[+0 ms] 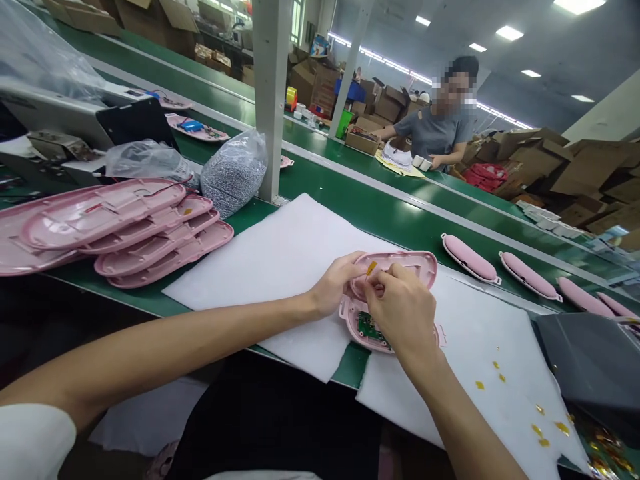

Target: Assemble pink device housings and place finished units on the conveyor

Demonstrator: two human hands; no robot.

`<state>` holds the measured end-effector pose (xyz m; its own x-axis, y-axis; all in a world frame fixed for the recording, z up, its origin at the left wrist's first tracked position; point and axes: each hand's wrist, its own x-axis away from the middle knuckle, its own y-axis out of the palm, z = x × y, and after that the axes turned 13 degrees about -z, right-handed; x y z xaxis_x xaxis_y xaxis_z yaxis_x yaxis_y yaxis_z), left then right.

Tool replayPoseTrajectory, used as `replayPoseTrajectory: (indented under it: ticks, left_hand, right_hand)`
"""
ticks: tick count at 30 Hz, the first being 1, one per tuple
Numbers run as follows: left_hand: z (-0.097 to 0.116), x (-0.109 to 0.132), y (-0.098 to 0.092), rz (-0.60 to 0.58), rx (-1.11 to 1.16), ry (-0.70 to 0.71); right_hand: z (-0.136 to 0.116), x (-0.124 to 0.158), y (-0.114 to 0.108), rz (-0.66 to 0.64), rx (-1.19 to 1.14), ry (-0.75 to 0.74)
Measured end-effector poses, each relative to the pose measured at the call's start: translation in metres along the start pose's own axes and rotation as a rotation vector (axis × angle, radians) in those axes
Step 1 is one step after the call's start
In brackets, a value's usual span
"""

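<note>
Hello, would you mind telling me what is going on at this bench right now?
A person holds an open pink casing on a white foam sheet. The left hand steadies it while the right hand pinches a small yellow tape piece above it. More pink shells are stacked at left.

A long green conveyor tabletop (pixel 350 200) runs through a workshop under rectangular white ceiling lights (pixel 509 32). A square white pillar (pixel 273 93) rises beside it. Brown cardboard boxes (pixel 590 167) are stacked along the far side, where a person in a grey shirt (pixel 440 130) works.
</note>
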<state>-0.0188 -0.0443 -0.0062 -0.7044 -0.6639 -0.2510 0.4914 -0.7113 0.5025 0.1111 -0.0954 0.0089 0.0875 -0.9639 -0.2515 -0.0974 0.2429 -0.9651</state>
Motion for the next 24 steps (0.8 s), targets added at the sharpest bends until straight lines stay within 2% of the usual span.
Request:
replayPoseTrajectory:
  ticks: [3, 5, 8, 10, 13, 14, 15, 17, 20, 22, 24]
  left_hand:
    - [-0.003, -0.001, -0.004, 0.030, -0.042, -0.018]
    - [-0.006, -0.002, -0.008, 0.050, -0.150, -0.036]
    - [-0.010, -0.004, -0.014, 0.060, -0.358, -0.052]
    - [-0.011, -0.004, -0.016, 0.046, -0.452, -0.053]
    - [-0.012, -0.001, -0.017, 0.018, -0.557, -0.047]
    - [-0.011, 0.001, -0.017, 0.006, -0.610, -0.038]
    - [-0.009, 0.003, -0.016, -0.019, -0.675, -0.023]
    - [-0.001, 0.008, -0.013, -0.151, -0.831, -0.006]
    - [0.022, 0.013, -0.006, -0.539, -1.045, -0.063]
    - [0.042, 0.012, -0.002, -0.762, -1.167, -0.193]
    - [0.064, 0.006, -0.005, -0.866, -1.237, -0.398]
  right_hand:
    - [0.002, -0.001, 0.000, 0.026, -0.091, 0.128]
    - [0.009, -0.001, 0.000, 0.005, -0.223, 0.204]
    - [0.027, 0.002, -0.005, -0.056, -0.390, 0.221]
    - [0.040, 0.008, -0.017, 0.026, -0.386, 0.179]
    - [0.057, 0.019, -0.046, 0.250, -0.208, 0.102]
    - [0.062, 0.024, -0.055, 0.251, -0.151, 0.060]
    - [0.066, 0.029, -0.061, 0.190, -0.118, -0.003]
    - [0.071, 0.039, -0.063, -0.052, -0.107, -0.148]
    - [0.069, 0.048, -0.039, -0.445, -0.120, -0.253]
    - [0.062, 0.048, -0.017, -0.621, -0.144, -0.228]
    - [0.058, 0.047, -0.001, -0.711, -0.175, -0.200]
